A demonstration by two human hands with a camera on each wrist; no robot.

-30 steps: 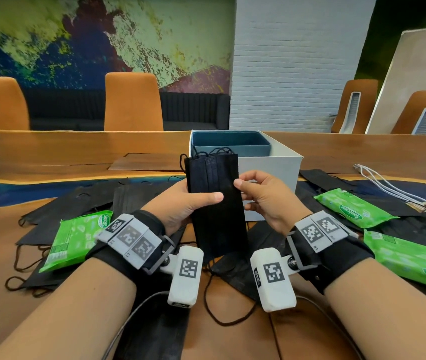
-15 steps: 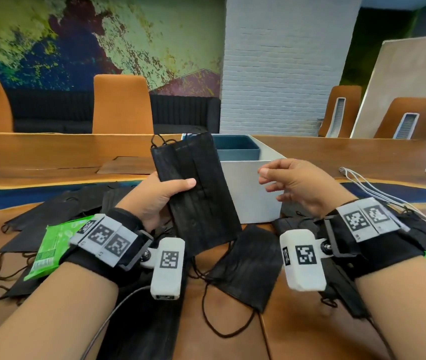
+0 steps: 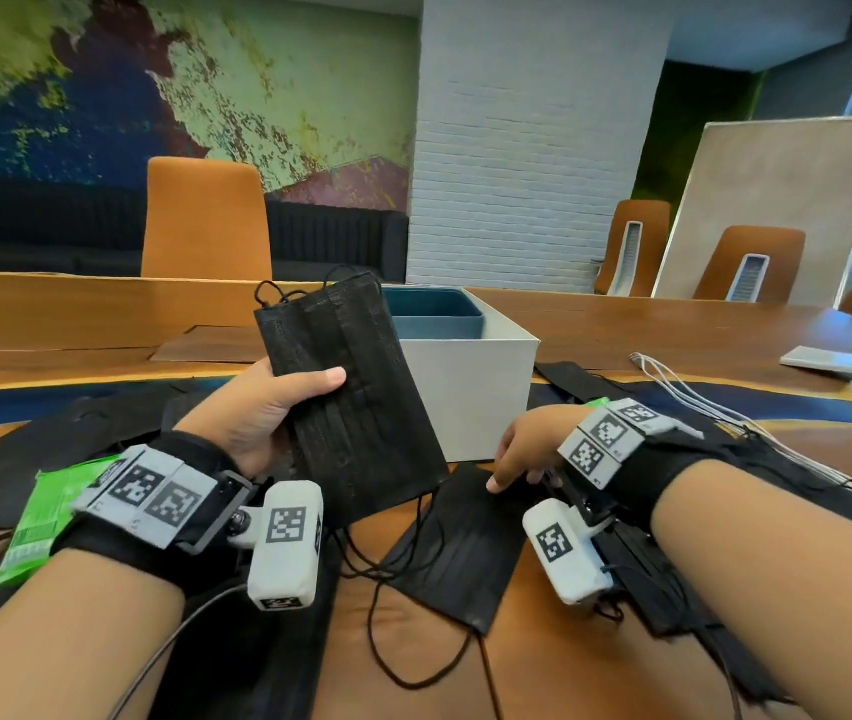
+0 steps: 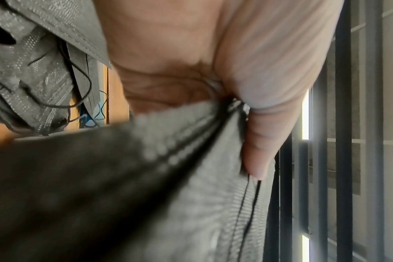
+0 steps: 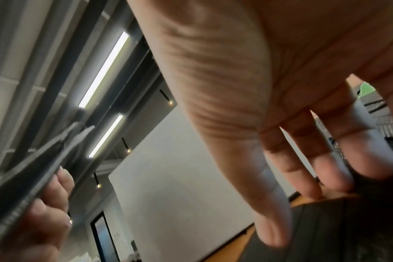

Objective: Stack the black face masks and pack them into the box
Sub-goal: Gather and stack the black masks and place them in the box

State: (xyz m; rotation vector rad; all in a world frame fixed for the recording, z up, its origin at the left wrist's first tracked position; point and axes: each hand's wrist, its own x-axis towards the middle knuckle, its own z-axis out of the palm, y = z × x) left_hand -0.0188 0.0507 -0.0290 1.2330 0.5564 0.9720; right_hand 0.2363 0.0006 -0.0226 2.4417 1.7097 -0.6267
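My left hand (image 3: 278, 402) grips a stack of black face masks (image 3: 356, 407), thumb across the front, holding it upright and tilted in front of the white box (image 3: 470, 387). The same stack (image 4: 146, 186) fills the left wrist view under my thumb. My right hand (image 3: 515, 454) is lowered to the table, fingers extended, with a fingertip touching a single black mask (image 3: 460, 543) that lies flat near the box's front. In the right wrist view the right hand (image 5: 292, 177) has straight fingers over that dark mask (image 5: 337, 230). The box holds a blue inner tray (image 3: 439, 314).
More black masks (image 3: 65, 439) lie scattered left and right on the wooden table (image 3: 543, 667). A green wipes packet (image 3: 44, 517) sits by my left wrist. White cables (image 3: 683, 387) and a white device (image 3: 839, 361) lie at the right. Orange chairs (image 3: 206, 220) stand behind.
My right hand let go of the held stack and dropped down to the mask on the table. The left hand kept the stack and tilted it leftward.
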